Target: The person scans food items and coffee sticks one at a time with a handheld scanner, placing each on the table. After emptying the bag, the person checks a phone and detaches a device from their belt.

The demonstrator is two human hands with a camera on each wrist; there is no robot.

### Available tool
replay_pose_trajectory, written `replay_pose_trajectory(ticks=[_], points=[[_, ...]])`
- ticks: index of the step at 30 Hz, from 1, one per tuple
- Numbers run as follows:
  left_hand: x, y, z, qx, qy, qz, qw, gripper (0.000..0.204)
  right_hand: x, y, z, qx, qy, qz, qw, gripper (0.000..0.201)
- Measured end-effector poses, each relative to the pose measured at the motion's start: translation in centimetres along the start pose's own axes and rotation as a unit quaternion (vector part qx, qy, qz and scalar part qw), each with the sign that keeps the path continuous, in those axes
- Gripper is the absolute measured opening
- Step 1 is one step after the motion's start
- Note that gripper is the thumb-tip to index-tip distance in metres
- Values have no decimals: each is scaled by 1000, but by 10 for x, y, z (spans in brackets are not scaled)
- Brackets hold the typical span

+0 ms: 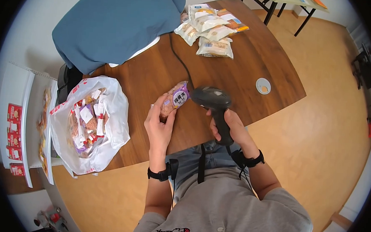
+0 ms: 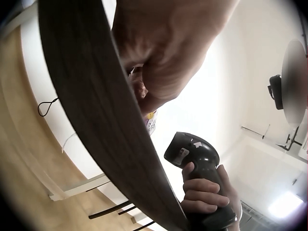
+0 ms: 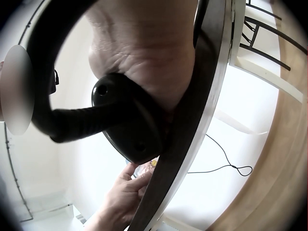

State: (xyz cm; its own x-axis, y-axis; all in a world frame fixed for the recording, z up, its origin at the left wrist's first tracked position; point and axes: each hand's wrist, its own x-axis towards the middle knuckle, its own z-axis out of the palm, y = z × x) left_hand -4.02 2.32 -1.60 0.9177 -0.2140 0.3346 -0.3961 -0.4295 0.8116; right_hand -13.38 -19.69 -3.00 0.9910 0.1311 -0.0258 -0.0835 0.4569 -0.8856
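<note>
In the head view my left hand grips a snack packet with a purple and white label, its thumb and fingers at the near end. The packet lies close over the wooden tabletop. My right hand is wrapped around the handle of a black barcode scanner, whose head is just right of the packet. From the left wrist view, curled fingers show on the scanner, while the packet is mostly hidden by the left hand. The scanner's handle base fills the middle of the right wrist view.
On the left stands an open white plastic bag full of packets. Several pale packets are piled at the back. A blue cloth covers something at the back left. A dark cord crosses the table; a round disc lies right.
</note>
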Motion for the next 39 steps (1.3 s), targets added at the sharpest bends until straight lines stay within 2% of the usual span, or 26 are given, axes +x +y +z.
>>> replay_pose_trajectory(ticks=[5,10,13,15,16,17,19,20,21,22,23,25,27,29,31,33,35,37,38,39], points=[[-2,3,2,6,2,-15,1000,47,-3,0,-2,-2,-21,5,1000,58],[-5,5,-10,20,31,10,999,50,-2,-4,0,-22,-35,10,999,59],[-11,1,-38,-8,106,1,994,47,-2,-5,1,1,-18,17,1000,60],[-10,11,-78,106,144,3,984,45,-1,-4,0,3,-20,14,1000,60],[-9,5,-99,95,189,-21,977,45,0,-4,-1,3,-26,11,1000,60],[-7,-2,-121,83,234,-45,968,46,0,-4,-1,6,-25,11,1000,60],[3,-13,-166,169,292,-4,941,49,0,-4,0,10,-25,12,1000,60],[4,-16,-180,172,292,-3,941,49,0,-4,0,13,-26,11,1000,60],[4,-18,-193,322,298,-12,899,49,0,-4,0,11,-23,15,1000,60],[4,-20,-202,463,297,-20,835,51,0,-4,0,9,-18,18,1000,60],[4,-24,-208,462,296,-16,835,51,0,-4,0,10,-16,16,1000,60],[4,-35,-210,396,272,14,877,51,0,-5,-1,16,-15,28,999,58],[6,-43,-204,428,257,27,866,48,0,-4,0,16,-14,27,999,58],[13,-34,-185,409,218,-63,884,45,0,-5,-1,14,-13,25,999,58],[22,-29,-174,396,212,-49,892,41,-2,-4,0,32,-13,27,999,58],[26,-41,-168,252,197,-121,940,39,-3,-4,0,37,-11,28,999,57],[33,-43,-157,218,197,-92,952,34,-3,-6,-1,43,-5,27,999,57],[39,-41,-142,262,168,-6,950,31,-4,-5,0,40,-11,21,999,56],[46,-6,-119,299,152,-12,942,29,-4,-4,-1,43,-12,21,999,56],[54,-1,-102,235,124,4,964,29,-3,-4,-2,38,-15,21,999,56]])
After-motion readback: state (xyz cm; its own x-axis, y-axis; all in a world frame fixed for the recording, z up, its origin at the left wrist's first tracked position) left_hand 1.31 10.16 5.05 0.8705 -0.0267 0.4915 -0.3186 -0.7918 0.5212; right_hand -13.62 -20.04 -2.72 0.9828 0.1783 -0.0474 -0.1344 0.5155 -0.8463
